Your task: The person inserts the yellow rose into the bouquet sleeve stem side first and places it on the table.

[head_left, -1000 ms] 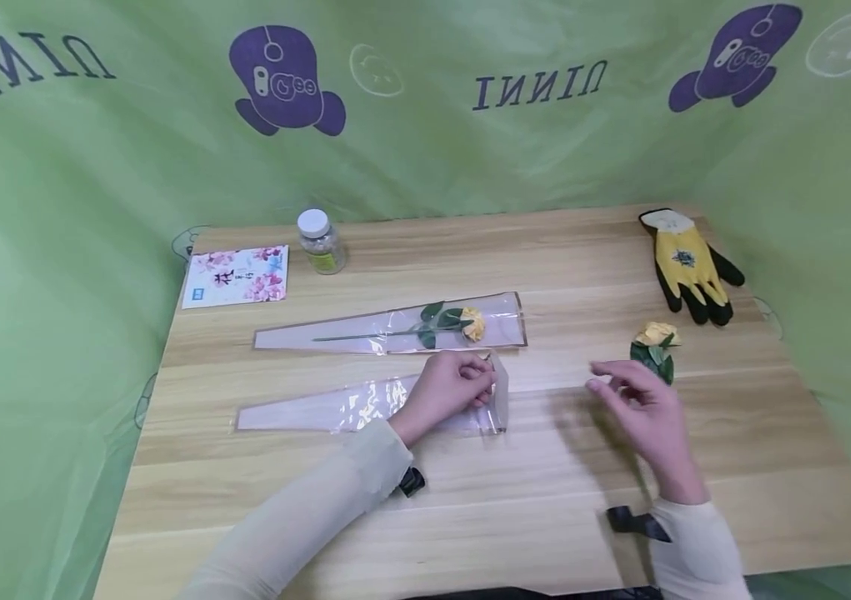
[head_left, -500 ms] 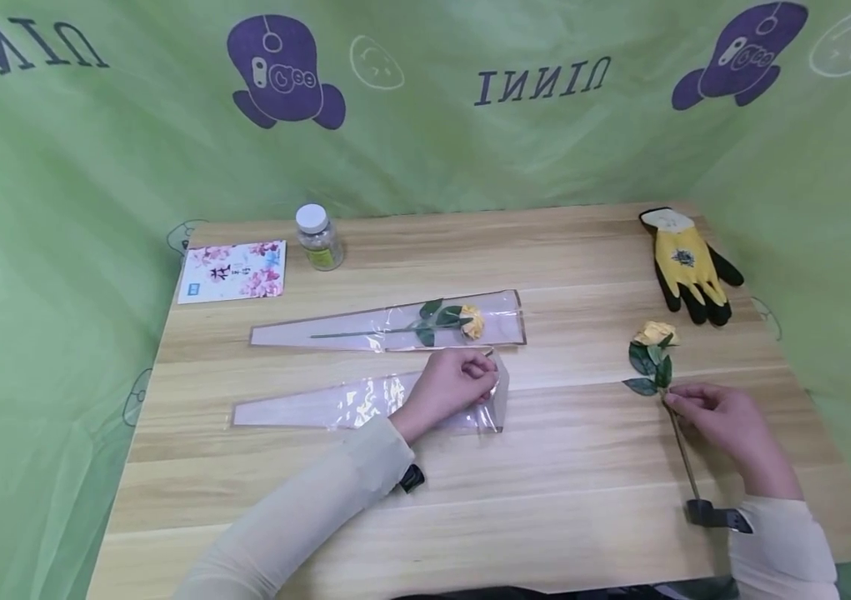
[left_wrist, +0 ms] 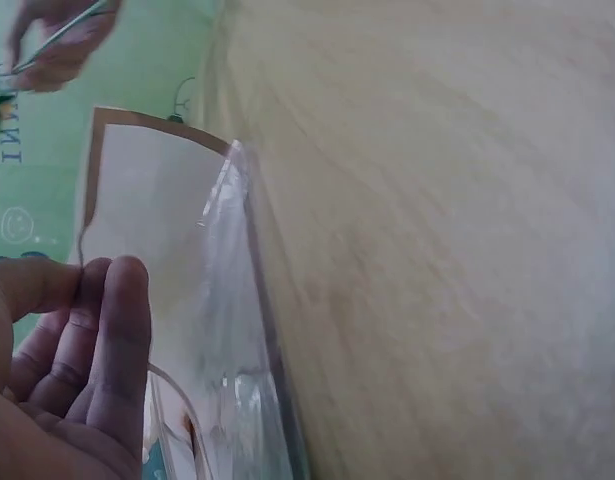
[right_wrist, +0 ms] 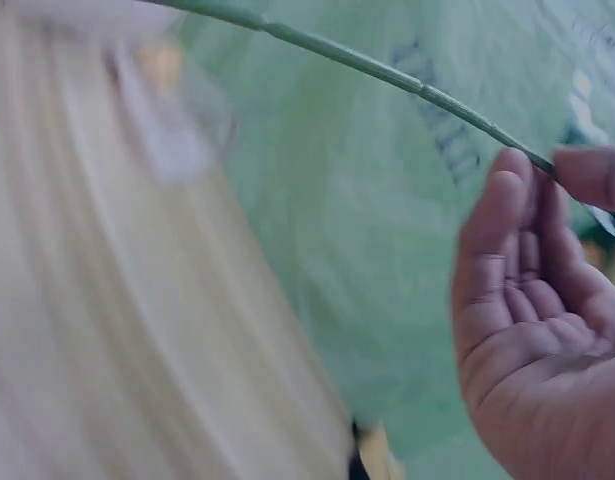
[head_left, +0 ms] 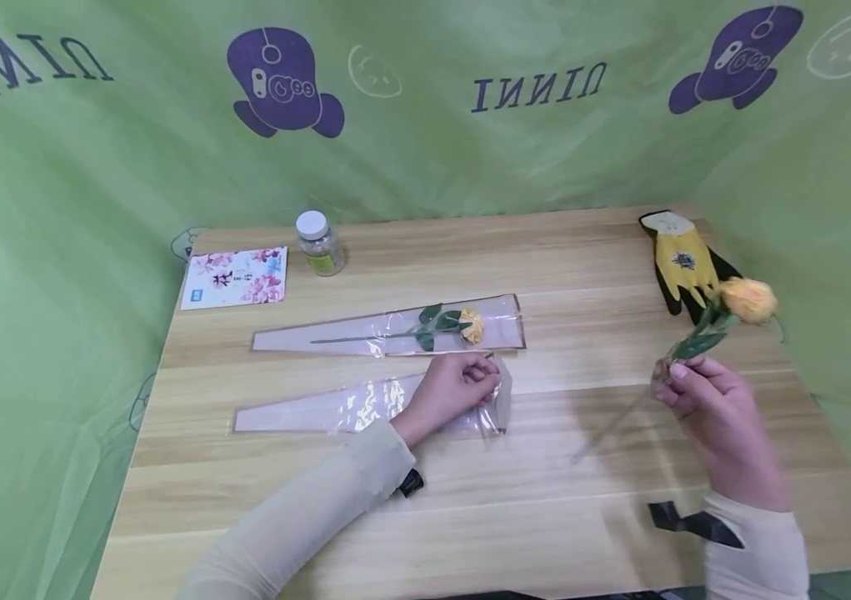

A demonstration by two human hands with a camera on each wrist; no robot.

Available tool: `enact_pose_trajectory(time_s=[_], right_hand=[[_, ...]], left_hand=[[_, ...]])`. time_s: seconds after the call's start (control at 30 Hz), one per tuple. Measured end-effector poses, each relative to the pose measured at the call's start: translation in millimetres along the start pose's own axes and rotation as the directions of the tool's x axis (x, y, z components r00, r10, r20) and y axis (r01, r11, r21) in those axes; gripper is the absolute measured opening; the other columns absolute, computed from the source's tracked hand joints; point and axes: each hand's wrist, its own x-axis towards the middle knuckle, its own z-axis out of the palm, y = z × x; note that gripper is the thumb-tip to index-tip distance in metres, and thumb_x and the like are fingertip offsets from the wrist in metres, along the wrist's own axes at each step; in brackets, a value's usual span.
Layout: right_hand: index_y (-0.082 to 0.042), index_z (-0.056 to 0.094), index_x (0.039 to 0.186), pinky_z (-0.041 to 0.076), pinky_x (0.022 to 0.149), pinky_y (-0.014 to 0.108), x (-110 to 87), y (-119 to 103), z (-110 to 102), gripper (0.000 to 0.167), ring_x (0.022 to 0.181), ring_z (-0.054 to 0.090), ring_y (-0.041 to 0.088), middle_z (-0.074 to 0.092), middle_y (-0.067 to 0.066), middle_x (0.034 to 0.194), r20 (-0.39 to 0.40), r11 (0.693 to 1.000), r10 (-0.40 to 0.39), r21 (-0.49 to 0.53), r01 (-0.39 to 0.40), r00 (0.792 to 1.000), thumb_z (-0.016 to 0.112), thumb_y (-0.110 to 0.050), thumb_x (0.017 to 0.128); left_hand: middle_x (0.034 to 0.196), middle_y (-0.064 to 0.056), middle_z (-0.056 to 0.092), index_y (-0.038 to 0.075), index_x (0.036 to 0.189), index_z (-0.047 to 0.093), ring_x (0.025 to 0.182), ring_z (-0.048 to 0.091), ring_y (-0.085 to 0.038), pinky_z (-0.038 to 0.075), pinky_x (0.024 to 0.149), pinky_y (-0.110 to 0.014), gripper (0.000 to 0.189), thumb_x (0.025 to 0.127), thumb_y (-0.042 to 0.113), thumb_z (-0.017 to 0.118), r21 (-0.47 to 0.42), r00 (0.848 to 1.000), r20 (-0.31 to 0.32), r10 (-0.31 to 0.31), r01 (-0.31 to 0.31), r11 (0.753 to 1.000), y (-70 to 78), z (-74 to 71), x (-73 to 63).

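My right hand point(head_left: 718, 408) pinches a yellow rose point(head_left: 748, 300) by its stem, just below the leaves. The bloom points up and right, while the thin stem slants down to the left, blurred in the head view. In the right wrist view the green stem point(right_wrist: 337, 55) runs between thumb and fingers. My left hand point(head_left: 455, 387) pinches the edge at the wide end of a tapered clear flower sleeve point(head_left: 365, 406) with a brown border. That edge stands raised in the left wrist view, where the sleeve's mouth point(left_wrist: 162, 190) shows beside the fingers.
Just beyond lies a second sleeve point(head_left: 290, 336) holding another yellow rose point(head_left: 472, 326). A jar with a white lid point(head_left: 320, 243) and a floral card point(head_left: 236, 277) are at the back left. A yellow and black glove point(head_left: 683, 258) lies at the back right of the wooden table point(head_left: 515, 517).
My right hand reached the rose lying at the right, took its stem, and lifted it, tilting the bloom rightward. The left hand stays at the sleeve's wide end.
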Motion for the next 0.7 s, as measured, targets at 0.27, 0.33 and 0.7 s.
enact_pose_trajectory(time_s=[0.27, 0.33, 0.7], right_hand=[[0.014, 0.059, 0.103, 0.063, 0.071, 0.034, 10.3, 29, 51, 0.006, 0.077, 0.073, 0.031, 0.07, 0.028, 0.092, -0.24, 0.947, -0.301, 0.035, 0.318, 0.923, 0.057, 0.014, 0.097], [0.017, 0.058, 0.103, 0.063, 0.069, 0.034, 8.9, 37, 56, 0.009, 0.077, 0.073, 0.031, 0.07, 0.029, 0.091, -0.279, 0.938, -0.344, -0.051, 0.344, 0.897, 0.061, 0.013, 0.095], [0.02, 0.057, 0.103, 0.063, 0.067, 0.032, 2.5, 72, 63, 0.019, 0.079, 0.074, 0.031, 0.071, 0.028, 0.095, -0.369, 0.906, -0.415, -0.256, 0.338, 0.832, 0.069, 0.008, 0.093]], left_hand=[[0.089, 0.005, 0.073, 0.008, 0.099, 0.075, 0.078, 0.066, -0.003, 0.058, 0.073, -0.019, 0.007, 0.094, 0.012, 0.074, 0.174, 0.992, -0.021, 0.125, -0.119, 0.977, -1.2, -1.5, 1.5], [0.089, 0.004, 0.073, 0.007, 0.099, 0.075, 0.078, 0.066, -0.003, 0.058, 0.073, -0.019, 0.007, 0.094, 0.012, 0.074, 0.169, 0.992, -0.023, 0.128, -0.122, 0.978, -1.9, -1.1, 1.3], [0.079, -0.001, 0.072, 0.002, 0.1, 0.073, 0.069, 0.071, -0.016, 0.062, 0.063, -0.031, 0.008, 0.094, 0.008, 0.073, -0.095, 1.0, -0.015, 0.013, -0.015, 0.995, -7.7, 3.1, 3.4]])
